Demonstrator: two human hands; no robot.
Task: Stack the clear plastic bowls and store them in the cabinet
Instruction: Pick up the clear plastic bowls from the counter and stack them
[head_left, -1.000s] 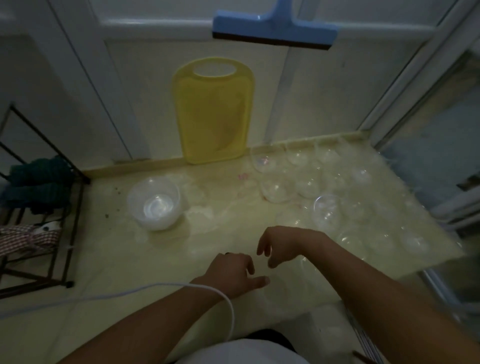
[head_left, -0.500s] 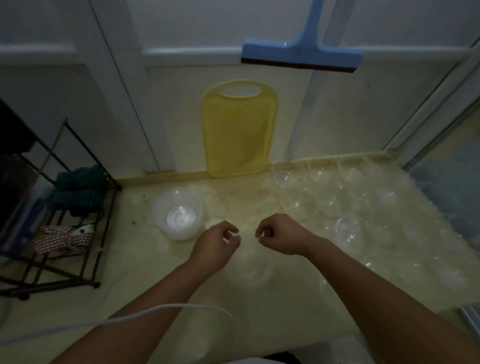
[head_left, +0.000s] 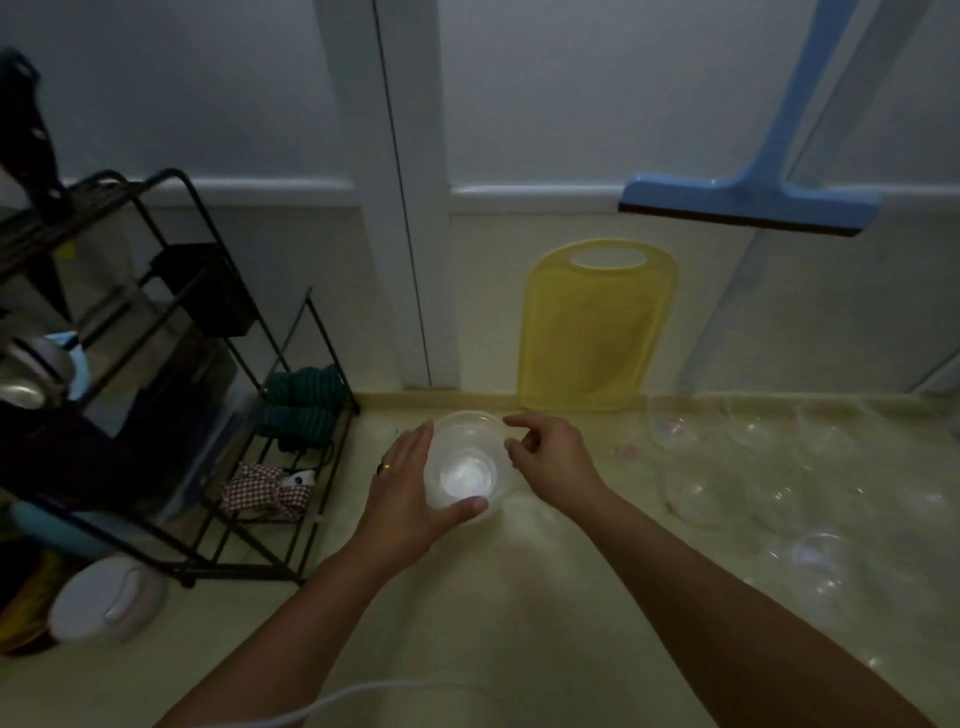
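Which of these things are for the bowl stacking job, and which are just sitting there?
For the job:
- stack of bowls, with the left hand round it and the right hand at its rim
- loose clear bowls spread on the counter

Just sitting there:
- yellow cutting board
- blue squeegee
- black rack
- green cloths
- white cable

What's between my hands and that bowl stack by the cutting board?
Nothing visible. The left hand already cups the bowl stack from its left side, and the right hand touches its right rim.
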